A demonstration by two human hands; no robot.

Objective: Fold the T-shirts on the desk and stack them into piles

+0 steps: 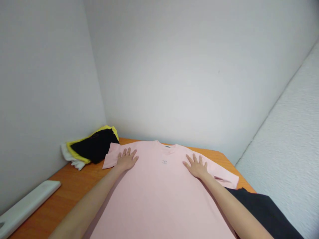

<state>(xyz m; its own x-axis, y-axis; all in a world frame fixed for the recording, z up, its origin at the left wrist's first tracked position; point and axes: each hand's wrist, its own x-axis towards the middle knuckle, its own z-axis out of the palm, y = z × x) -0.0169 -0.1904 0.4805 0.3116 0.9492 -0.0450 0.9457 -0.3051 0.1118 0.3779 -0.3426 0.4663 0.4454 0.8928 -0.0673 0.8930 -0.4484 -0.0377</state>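
A pink T-shirt (159, 189) lies spread front side up, its neckline toward the far wall and a small logo on the chest. My left hand (126, 160) rests flat on it near the left sleeve, fingers spread. On the opposite side, my right hand (196, 167) also presses flat on the fabric by the right sleeve, its fingers apart. Both sleeves reach outward, and the right one has a few creases. The shirt's lower part runs out of view at the bottom.
Black, yellow and white clothes (97, 146) are stacked at the back left of the wooden table (72, 186). A long white object (30, 204) lies along the left edge. Dark fabric (261, 209) sits at the right. Walls (159, 83) border the table.
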